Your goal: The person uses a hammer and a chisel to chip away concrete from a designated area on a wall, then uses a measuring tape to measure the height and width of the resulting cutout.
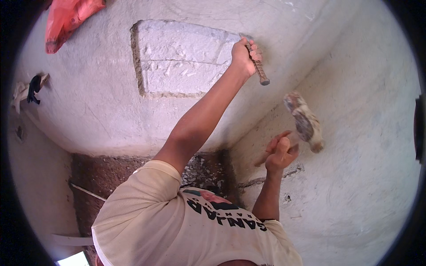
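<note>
My left hand (pixel 244 57) is wrapped around a ribbed steel rod chisel (pixel 262 77). Its upper end meets the top right corner of a recess (pixel 179 50) cut into the plastered wall, while its flattened butt points down and right. Rough pale masonry shows inside the recess, with a groove crossing it and deep edges at the left and bottom. Lower on the right, my right hand (pixel 281 154) grips the wooden handle (pixel 262 160) of a hammer. The worn hammer head (pixel 304 123), blurred, is raised apart from the chisel's butt.
A red plastic bag (pixel 68 23) hangs at the upper left. Below it, a dark cloth (pixel 34 89) hangs from a wall fitting. The side wall (pixel 359 133) stands close on my right. Rubble chips (pixel 204 169) litter the dark floor, and a thin pale rod (pixel 88 192) lies at left.
</note>
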Action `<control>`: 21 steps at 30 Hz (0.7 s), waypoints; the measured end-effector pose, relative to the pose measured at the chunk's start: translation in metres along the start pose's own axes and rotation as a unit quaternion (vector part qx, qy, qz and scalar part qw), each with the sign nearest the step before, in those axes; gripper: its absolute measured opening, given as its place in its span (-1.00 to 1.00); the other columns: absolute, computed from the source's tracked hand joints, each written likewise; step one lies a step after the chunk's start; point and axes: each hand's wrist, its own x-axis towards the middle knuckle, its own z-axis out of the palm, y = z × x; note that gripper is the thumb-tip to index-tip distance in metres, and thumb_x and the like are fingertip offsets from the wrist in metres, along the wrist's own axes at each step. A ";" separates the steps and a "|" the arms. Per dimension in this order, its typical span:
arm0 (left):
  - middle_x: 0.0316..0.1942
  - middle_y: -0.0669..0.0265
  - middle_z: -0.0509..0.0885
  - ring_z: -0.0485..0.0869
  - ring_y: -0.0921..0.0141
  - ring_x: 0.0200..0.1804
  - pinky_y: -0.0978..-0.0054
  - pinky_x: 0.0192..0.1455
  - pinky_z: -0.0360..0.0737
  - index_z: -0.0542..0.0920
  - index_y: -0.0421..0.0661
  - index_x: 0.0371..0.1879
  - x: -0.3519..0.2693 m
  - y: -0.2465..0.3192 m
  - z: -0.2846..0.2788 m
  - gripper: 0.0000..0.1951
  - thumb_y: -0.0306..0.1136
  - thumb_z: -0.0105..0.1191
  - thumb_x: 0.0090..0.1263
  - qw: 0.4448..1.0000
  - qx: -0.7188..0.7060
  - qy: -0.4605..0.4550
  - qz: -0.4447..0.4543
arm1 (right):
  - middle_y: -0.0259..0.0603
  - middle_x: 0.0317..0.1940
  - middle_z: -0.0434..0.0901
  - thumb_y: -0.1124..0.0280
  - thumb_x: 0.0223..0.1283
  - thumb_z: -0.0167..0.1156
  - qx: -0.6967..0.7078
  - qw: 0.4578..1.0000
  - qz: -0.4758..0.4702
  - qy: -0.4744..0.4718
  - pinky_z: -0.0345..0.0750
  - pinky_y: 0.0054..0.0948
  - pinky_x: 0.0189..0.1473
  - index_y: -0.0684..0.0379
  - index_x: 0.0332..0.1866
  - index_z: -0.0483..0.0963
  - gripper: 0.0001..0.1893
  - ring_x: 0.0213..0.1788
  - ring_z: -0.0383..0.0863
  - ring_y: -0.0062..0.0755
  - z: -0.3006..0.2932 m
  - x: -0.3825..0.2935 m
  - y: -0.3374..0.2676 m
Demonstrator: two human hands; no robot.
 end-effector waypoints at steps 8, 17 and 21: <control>-0.62 0.44 0.31 0.19 0.56 -0.72 0.60 -0.76 0.16 0.32 -0.02 -0.34 -0.001 -0.006 0.013 -0.69 -0.10 -0.34 0.59 0.999 -0.024 0.039 0.018 | -0.27 -0.57 0.42 -0.03 0.37 -0.02 -0.053 0.953 -0.295 0.049 0.38 -0.51 -0.60 0.19 -0.23 0.34 -0.58 -0.63 0.35 -0.53 0.017 0.015 0.010; -0.67 0.46 0.28 0.19 0.55 -0.73 0.59 -0.76 0.17 0.33 -0.03 -0.40 0.003 -0.004 0.008 -0.65 -0.08 -0.36 0.59 0.998 -0.054 0.004 0.028 | -0.30 -0.51 0.46 0.02 0.37 0.00 -0.020 0.995 -0.097 0.003 0.47 -0.45 -0.47 0.18 -0.13 0.36 -0.62 -0.62 0.36 -0.49 0.009 0.026 -0.002; -0.66 0.48 0.27 0.15 0.54 -0.72 0.54 -0.72 0.09 0.30 0.04 -0.39 0.004 -0.012 0.010 -0.71 -0.08 -0.29 0.57 0.998 -0.065 0.012 -0.005 | -0.26 -0.48 0.49 0.05 0.33 0.05 0.244 0.934 -0.261 0.022 0.49 -0.43 -0.47 0.17 -0.15 0.40 -0.66 -0.62 0.40 -0.46 0.031 0.021 -0.013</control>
